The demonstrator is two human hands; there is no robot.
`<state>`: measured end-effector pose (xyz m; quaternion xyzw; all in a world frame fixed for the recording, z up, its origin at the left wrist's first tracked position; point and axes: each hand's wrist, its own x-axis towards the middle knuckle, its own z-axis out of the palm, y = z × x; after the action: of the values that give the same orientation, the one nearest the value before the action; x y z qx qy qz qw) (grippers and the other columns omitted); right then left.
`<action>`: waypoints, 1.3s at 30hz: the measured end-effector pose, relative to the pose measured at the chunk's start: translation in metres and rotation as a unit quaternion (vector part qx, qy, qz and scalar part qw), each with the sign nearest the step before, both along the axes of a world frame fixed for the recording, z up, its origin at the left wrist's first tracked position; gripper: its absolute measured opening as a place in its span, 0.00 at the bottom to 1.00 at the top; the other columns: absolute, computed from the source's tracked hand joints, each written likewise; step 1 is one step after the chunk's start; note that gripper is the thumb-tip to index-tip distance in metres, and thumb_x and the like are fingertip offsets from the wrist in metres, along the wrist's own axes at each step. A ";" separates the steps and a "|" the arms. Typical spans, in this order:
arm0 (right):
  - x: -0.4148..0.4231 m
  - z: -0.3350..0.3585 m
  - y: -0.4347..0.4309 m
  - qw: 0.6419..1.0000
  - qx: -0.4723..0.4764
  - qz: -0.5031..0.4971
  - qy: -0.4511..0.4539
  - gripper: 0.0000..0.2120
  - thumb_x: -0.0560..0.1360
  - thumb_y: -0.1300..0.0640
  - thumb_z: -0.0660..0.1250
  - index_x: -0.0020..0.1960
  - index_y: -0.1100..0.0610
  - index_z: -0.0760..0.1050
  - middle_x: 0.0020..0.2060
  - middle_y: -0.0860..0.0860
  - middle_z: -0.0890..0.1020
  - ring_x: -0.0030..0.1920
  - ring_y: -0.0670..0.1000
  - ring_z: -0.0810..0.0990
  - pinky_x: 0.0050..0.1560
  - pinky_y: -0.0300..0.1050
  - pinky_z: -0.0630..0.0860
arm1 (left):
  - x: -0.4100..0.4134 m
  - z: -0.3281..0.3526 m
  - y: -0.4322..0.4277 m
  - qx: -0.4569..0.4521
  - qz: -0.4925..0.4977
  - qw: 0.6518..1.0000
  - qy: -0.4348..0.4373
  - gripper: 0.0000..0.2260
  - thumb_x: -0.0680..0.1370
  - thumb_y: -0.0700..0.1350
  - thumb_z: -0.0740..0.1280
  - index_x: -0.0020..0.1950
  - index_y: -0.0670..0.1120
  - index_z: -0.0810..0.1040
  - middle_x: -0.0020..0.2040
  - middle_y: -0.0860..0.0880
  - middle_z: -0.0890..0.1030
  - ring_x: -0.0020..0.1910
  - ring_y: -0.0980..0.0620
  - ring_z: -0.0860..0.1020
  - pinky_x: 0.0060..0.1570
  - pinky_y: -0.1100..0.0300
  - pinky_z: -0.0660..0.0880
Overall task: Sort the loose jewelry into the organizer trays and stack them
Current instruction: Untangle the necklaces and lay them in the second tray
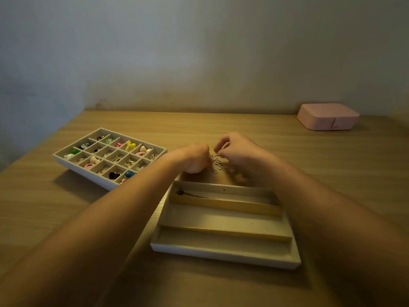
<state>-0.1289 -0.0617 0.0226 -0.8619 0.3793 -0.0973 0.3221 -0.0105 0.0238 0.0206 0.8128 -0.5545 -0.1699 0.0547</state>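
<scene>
Beyond the slotted tray (pixel 225 220), a tangle of fine chains (pixel 217 163) is pinched by fingers of the right hand (pixel 241 151); the left hand (pixel 195 158) is curled beside it, grip untellable. Limp and snag-prone, it is best lifted by one strand.

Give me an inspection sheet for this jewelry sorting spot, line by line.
Surface: wooden table, dimly lit.
Job's things: grid tray at left, filled with small pieces; slot tray nearest, one chain in its far slot; tangled chains on the table beyond it.
Clutter: pink box, shut, far right.
Hands: left hand seems to hold the chains; right hand pinches them.
Cables: nothing seen.
Surroundings: bare wall behind the table.
</scene>
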 end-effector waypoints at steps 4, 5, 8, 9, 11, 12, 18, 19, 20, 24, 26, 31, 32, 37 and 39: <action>-0.005 0.006 0.002 0.994 0.084 0.051 -0.042 0.15 0.75 0.66 0.66 0.57 0.51 0.82 0.54 0.53 0.82 0.58 0.53 0.78 0.59 0.50 0.76 | 0.001 0.017 0.005 -0.142 0.017 0.984 0.110 0.03 0.83 0.39 0.62 0.51 0.44 0.74 0.47 0.44 0.79 0.44 0.47 0.74 0.40 0.57 0.70; -0.006 0.008 0.003 0.991 0.106 0.058 -0.061 0.12 0.76 0.64 0.67 0.56 0.52 0.82 0.55 0.52 0.82 0.59 0.53 0.78 0.61 0.50 0.75 | 0.001 0.022 0.007 -0.170 0.020 0.976 0.132 0.03 0.82 0.38 0.63 0.49 0.44 0.74 0.44 0.46 0.79 0.41 0.48 0.73 0.37 0.58 0.69; -0.011 0.018 0.009 0.982 0.128 0.065 -0.123 0.05 0.79 0.57 0.69 0.51 0.54 0.83 0.51 0.50 0.83 0.55 0.49 0.78 0.54 0.46 0.72 | 0.001 0.037 0.013 -0.227 0.015 0.957 0.179 0.08 0.81 0.37 0.64 0.43 0.46 0.73 0.37 0.49 0.77 0.37 0.49 0.73 0.34 0.60 0.70; -0.012 0.020 0.009 0.980 0.126 0.067 -0.137 0.04 0.79 0.55 0.70 0.50 0.54 0.83 0.50 0.50 0.83 0.53 0.48 0.77 0.52 0.45 0.71 | 0.001 0.042 0.016 -0.246 0.020 0.947 0.204 0.08 0.81 0.37 0.64 0.43 0.46 0.73 0.36 0.48 0.78 0.37 0.49 0.74 0.33 0.61 0.71; -0.017 0.028 0.011 0.975 0.132 0.065 -0.166 0.06 0.80 0.54 0.68 0.47 0.54 0.82 0.48 0.49 0.82 0.51 0.48 0.77 0.48 0.44 0.71 | 0.000 0.053 0.022 -0.278 0.042 0.921 0.270 0.06 0.82 0.38 0.65 0.45 0.45 0.74 0.38 0.47 0.78 0.37 0.51 0.77 0.37 0.62 0.75; -0.019 0.031 0.012 0.972 0.138 0.062 -0.179 0.07 0.80 0.54 0.67 0.46 0.54 0.81 0.47 0.49 0.82 0.51 0.49 0.77 0.48 0.45 0.71 | 0.001 0.057 0.026 -0.286 0.052 0.907 0.304 0.05 0.82 0.40 0.65 0.46 0.45 0.74 0.38 0.47 0.78 0.37 0.51 0.78 0.41 0.60 0.77; -0.037 0.045 0.009 0.942 0.206 0.021 -0.266 0.13 0.81 0.51 0.64 0.41 0.57 0.75 0.41 0.52 0.83 0.46 0.50 0.82 0.53 0.51 0.71 | 0.007 0.063 0.045 -0.278 0.077 0.869 0.403 0.05 0.81 0.44 0.68 0.51 0.42 0.78 0.34 0.49 0.70 0.29 0.54 0.71 0.47 0.52 0.83; -0.039 0.045 0.008 0.933 0.226 0.014 -0.278 0.14 0.81 0.51 0.64 0.39 0.57 0.73 0.39 0.51 0.83 0.44 0.49 0.82 0.52 0.50 0.70 | 0.007 0.062 0.048 -0.276 0.081 0.869 0.402 0.06 0.81 0.45 0.68 0.51 0.43 0.79 0.34 0.50 0.68 0.28 0.55 0.69 0.44 0.54 0.83; -0.042 0.047 0.006 0.924 0.249 0.006 -0.292 0.16 0.81 0.50 0.63 0.38 0.56 0.71 0.37 0.50 0.83 0.43 0.49 0.83 0.51 0.51 0.70 | 0.008 0.061 0.050 -0.275 0.085 0.873 0.394 0.07 0.81 0.47 0.68 0.52 0.43 0.80 0.34 0.51 0.67 0.28 0.55 0.67 0.41 0.56 0.82; -0.057 0.050 0.001 0.876 0.327 -0.034 -0.353 0.21 0.80 0.47 0.62 0.31 0.53 0.65 0.31 0.50 0.79 0.41 0.51 0.82 0.50 0.50 0.69 | 0.014 0.054 0.061 -0.263 0.093 0.878 0.389 0.12 0.81 0.50 0.66 0.52 0.42 0.83 0.33 0.51 0.65 0.30 0.53 0.63 0.30 0.60 0.68; -0.063 0.052 0.000 0.857 0.351 -0.046 -0.375 0.21 0.80 0.47 0.62 0.31 0.53 0.66 0.30 0.50 0.76 0.38 0.50 0.82 0.47 0.49 0.69 | 0.014 0.050 0.066 -0.250 0.098 0.876 0.401 0.12 0.82 0.50 0.66 0.48 0.42 0.82 0.33 0.50 0.65 0.29 0.53 0.61 0.26 0.62 0.64; -0.070 0.054 0.007 0.831 0.383 -0.044 -0.401 0.20 0.81 0.49 0.61 0.32 0.54 0.67 0.27 0.51 0.72 0.34 0.52 0.82 0.51 0.50 0.74 | 0.009 0.044 0.073 -0.232 0.093 0.858 0.448 0.12 0.82 0.49 0.64 0.42 0.44 0.76 0.31 0.51 0.66 0.27 0.54 0.61 0.24 0.64 0.60; -0.070 0.054 0.009 0.826 0.391 -0.040 -0.404 0.19 0.81 0.49 0.61 0.33 0.54 0.67 0.27 0.51 0.71 0.33 0.52 0.81 0.51 0.50 0.76 | 0.008 0.044 0.074 -0.231 0.091 0.855 0.455 0.13 0.82 0.49 0.64 0.41 0.45 0.75 0.31 0.52 0.66 0.27 0.54 0.61 0.25 0.63 0.60; -0.071 0.058 0.015 0.828 0.398 -0.017 -0.395 0.16 0.81 0.51 0.61 0.36 0.53 0.69 0.31 0.49 0.56 0.28 0.48 0.60 0.32 0.42 0.71 | 0.003 0.040 0.077 -0.224 0.105 0.826 0.507 0.13 0.82 0.50 0.64 0.39 0.47 0.71 0.30 0.51 0.66 0.27 0.54 0.63 0.26 0.64 0.64; -0.070 0.064 0.018 0.840 0.380 -0.002 -0.387 0.14 0.81 0.53 0.61 0.38 0.53 0.73 0.33 0.49 0.53 0.28 0.47 0.57 0.27 0.38 0.64 | 0.001 0.038 0.077 -0.221 0.113 0.810 0.532 0.12 0.82 0.48 0.65 0.40 0.48 0.70 0.30 0.51 0.66 0.27 0.54 0.65 0.26 0.64 0.68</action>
<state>-0.1988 -0.0438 0.0867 -0.5638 0.2326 -0.2714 0.7446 -0.0094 0.1011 0.0581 0.6185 -0.3654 -0.4408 0.5382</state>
